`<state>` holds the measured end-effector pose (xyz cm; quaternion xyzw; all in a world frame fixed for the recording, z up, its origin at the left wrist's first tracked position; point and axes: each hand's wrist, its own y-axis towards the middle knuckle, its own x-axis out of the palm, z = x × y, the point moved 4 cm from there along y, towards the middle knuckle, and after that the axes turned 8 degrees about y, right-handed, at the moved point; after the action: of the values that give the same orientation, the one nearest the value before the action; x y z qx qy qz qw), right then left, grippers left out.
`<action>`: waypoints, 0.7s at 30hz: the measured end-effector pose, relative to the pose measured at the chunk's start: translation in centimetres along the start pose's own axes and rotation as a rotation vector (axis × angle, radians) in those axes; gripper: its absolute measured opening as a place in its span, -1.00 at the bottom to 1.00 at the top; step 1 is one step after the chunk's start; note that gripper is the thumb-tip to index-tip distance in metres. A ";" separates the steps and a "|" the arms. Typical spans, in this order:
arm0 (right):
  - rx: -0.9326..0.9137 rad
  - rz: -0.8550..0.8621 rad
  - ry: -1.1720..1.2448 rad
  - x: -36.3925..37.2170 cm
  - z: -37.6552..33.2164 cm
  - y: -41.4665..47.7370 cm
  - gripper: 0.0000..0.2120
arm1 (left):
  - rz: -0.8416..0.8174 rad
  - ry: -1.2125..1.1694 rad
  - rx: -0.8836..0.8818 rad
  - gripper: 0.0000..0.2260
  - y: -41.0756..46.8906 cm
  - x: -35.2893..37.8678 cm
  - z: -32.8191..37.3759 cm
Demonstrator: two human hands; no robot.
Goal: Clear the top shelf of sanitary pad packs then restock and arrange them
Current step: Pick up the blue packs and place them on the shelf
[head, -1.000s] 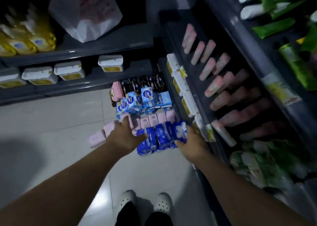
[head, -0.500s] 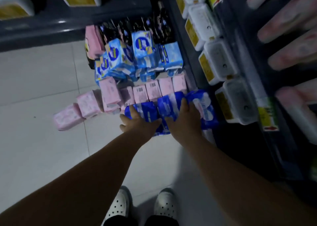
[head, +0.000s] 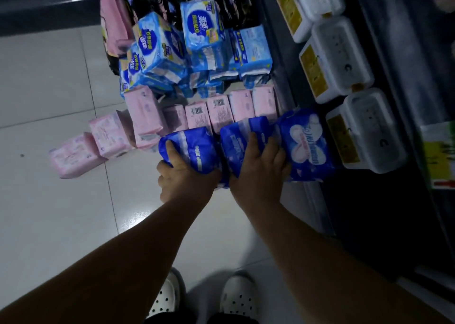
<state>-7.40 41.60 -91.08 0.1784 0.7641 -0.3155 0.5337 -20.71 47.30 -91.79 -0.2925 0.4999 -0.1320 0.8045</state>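
Sanitary pad packs lie piled on the tiled floor beside the shelf unit. Three dark blue packs sit nearest me. My left hand (head: 182, 176) grips the left dark blue pack (head: 194, 146), thumb over its top. My right hand (head: 261, 166) grips the middle dark blue pack (head: 242, 136), its fingers lying between that pack and the right dark blue pack (head: 307, 144). Behind them runs a row of pink packs (head: 219, 113), then a heap of light blue packs (head: 202, 33) and black packs (head: 236, 1).
White lidded tubs (head: 339, 60) with yellow labels line the low dark shelf on the right, close to my right hand. More pink packs (head: 73, 156) trail left across the floor. My white clogs (head: 236, 296) stand below. Pale floor tiles (head: 49, 77) stretch to the left.
The view has dropped closer to the pile. My left hand slid from the pink packs onto the left dark blue pack, and my right hand closed over the middle one.
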 end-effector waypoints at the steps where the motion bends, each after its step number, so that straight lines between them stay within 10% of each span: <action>1: 0.000 -0.031 0.021 -0.3 -0.2 0.1 0.01 | -0.023 -0.051 -0.018 0.06 0.1 -0.5 0.0; 13: 0.249 -0.033 0.559 -16.1 -1.9 -3.9 -0.03 | -0.180 -0.572 -0.030 -0.03 -6.1 -15.1 0.1; 21: 0.257 0.038 0.865 -33.9 -5.1 -7.9 -0.28 | -0.288 -0.652 0.070 -0.61 -16.7 -30.6 8.8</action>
<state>-3.43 41.37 -56.12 0.3727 0.8682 -0.2941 0.1444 -25.85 52.49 -56.55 -0.3589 0.1657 -0.1608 0.9044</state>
